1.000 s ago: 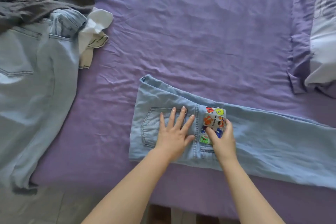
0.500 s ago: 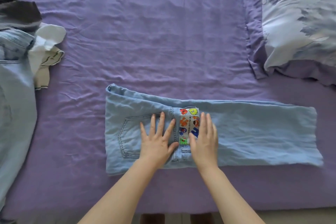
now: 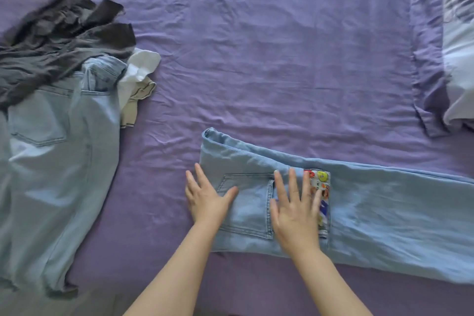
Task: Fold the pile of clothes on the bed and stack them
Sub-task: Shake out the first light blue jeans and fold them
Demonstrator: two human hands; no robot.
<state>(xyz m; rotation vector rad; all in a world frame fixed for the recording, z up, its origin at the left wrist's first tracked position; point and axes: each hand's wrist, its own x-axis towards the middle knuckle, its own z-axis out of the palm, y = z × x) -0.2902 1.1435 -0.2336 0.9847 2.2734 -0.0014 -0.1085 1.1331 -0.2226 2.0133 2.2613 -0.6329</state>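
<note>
A pair of light-blue denim jeans folded lengthwise (image 3: 372, 213) lies across the near part of a bed covered with a wrinkled purple sheet (image 3: 256, 59), waistband to the left and legs running off to the right. The left hand (image 3: 207, 200) lies flat with fingers spread at the waistband edge, partly on the denim and partly over the sheet. The right hand (image 3: 295, 213) presses flat, fingers straight and apart, just right of the back pocket (image 3: 246, 202), its fingertips touching a colourful printed patch (image 3: 322, 192). Neither hand grips anything. At the far left lies the unfolded pile: a second pair of light-blue jeans (image 3: 51, 161), a dark grey crumpled garment (image 3: 56, 41) over its top, and a white cloth item (image 3: 138, 72) beside them. A pale patterned pillow (image 3: 459, 46) occupies the upper right.
</note>
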